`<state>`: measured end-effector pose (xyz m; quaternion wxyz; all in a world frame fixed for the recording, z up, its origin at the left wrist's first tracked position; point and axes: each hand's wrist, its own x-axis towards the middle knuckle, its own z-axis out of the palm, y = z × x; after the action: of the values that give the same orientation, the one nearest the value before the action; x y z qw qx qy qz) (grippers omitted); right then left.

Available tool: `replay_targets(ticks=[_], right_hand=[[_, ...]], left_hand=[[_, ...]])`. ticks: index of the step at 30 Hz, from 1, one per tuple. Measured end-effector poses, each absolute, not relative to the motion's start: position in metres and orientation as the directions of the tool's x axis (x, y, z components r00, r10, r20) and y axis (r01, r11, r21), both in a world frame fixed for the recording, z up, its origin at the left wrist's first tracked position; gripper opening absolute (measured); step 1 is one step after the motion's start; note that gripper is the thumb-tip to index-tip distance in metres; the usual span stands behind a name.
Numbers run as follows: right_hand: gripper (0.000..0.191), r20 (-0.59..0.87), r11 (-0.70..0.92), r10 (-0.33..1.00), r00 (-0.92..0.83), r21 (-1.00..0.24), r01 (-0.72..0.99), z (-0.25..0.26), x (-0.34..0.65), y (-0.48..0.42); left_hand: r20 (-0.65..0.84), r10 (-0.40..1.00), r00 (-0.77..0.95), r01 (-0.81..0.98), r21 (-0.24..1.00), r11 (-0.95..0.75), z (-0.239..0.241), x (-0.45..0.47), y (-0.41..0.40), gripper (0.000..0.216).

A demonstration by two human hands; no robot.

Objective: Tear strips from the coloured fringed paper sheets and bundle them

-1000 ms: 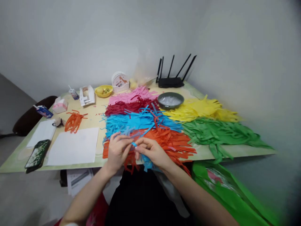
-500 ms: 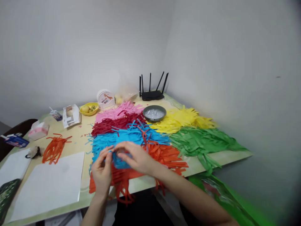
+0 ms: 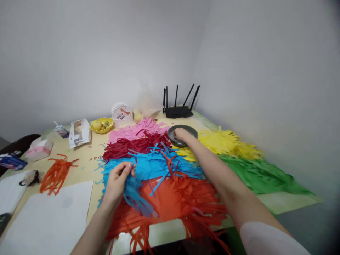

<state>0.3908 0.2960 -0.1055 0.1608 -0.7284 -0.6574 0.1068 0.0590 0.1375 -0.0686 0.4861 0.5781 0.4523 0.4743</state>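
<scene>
My left hand (image 3: 118,180) pinches a bunch of blue paper strips (image 3: 138,198) above the blue strip pile (image 3: 159,166) and the orange strip pile (image 3: 180,202). My right arm stretches far across the table, and my right hand (image 3: 181,135) reaches into the grey bowl (image 3: 190,131) that holds a white substance. Its fingertips dip into the bowl and are partly hidden, curled downward.
Piles of pink (image 3: 135,130), dark red (image 3: 132,145), yellow (image 3: 225,140) and green strips (image 3: 262,173) cover the table. A black router (image 3: 178,110) stands at the back corner. White paper sheets (image 3: 50,216), loose orange strips (image 3: 57,173), a yellow fruit bowl (image 3: 101,125) and small boxes lie left.
My right hand left the blue strips and reached forward into the grey bowl. My left hand stays on the blue strips. The camera view shifted slightly.
</scene>
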Motion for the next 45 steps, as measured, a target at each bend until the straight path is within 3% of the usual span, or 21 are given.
replay_targets(ticks=[5, 9, 13, 16, 18, 20, 22, 29, 33, 41, 45], right_hand=[[0.028, -0.038, -0.163, 0.986, 0.164, -0.467, 0.869, -0.113, 0.409, 0.303], [0.024, 0.037, -0.137, 0.978, 0.205, -0.630, 0.764, -0.100, 0.415, 0.288], [0.039, 0.146, 0.025, 0.975, 0.167, -0.820, 0.572, -0.084, 0.376, 0.249], [0.043, 0.185, 0.155, 0.981, 0.052, -0.921, 0.357, -0.077, 0.319, 0.199], [0.035, 0.175, 0.175, 0.984, -0.039, -0.985, -0.004, -0.073, 0.281, 0.163], [0.026, 0.154, 0.131, 0.984, -0.088, -0.965, -0.227, -0.071, 0.249, 0.131], [0.021, 0.144, 0.114, 0.987, -0.068, -0.937, -0.329, -0.069, 0.227, 0.106], [0.016, 0.153, 0.114, 0.987, -0.046, -0.877, -0.467, -0.074, 0.190, 0.061], [0.022, 0.106, 0.058, 0.992, -0.073, -0.871, -0.488, -0.072, 0.182, 0.042], [0.021, 0.124, 0.114, 0.992, 0.009, -0.870, -0.480, -0.077, 0.177, 0.020], [0.024, 0.109, 0.087, 0.994, -0.024, -0.888, -0.451, -0.081, 0.180, 0.018]], left_hand=[[0.120, 0.983, 0.136, 0.061, 0.990, -0.129, -0.081, 0.063, 0.153, 0.033], [0.133, 0.981, 0.138, 0.072, 0.987, -0.144, -0.085, 0.058, 0.156, 0.033], [0.178, 0.972, 0.153, 0.098, 0.976, -0.195, -0.081, 0.060, 0.152, 0.030], [0.211, 0.966, 0.147, 0.080, 0.971, -0.224, -0.073, 0.067, 0.138, 0.025], [0.240, 0.964, 0.116, 0.053, 0.967, -0.247, -0.067, 0.071, 0.125, 0.022], [0.263, 0.962, 0.079, 0.043, 0.963, -0.267, -0.061, 0.072, 0.108, 0.019], [0.268, 0.962, 0.048, 0.041, 0.962, -0.270, -0.058, 0.070, 0.090, 0.018], [0.292, 0.956, -0.023, 0.021, 0.956, -0.292, -0.056, 0.059, 0.039, 0.016], [0.367, 0.928, -0.072, 0.170, 0.921, -0.351, -0.055, 0.054, 0.020, 0.014], [0.633, 0.767, 0.107, 0.563, 0.597, -0.571, -0.058, 0.044, 0.003, 0.011], [0.579, 0.812, 0.072, 0.502, 0.682, -0.531, -0.062, 0.044, 0.001, 0.009]])
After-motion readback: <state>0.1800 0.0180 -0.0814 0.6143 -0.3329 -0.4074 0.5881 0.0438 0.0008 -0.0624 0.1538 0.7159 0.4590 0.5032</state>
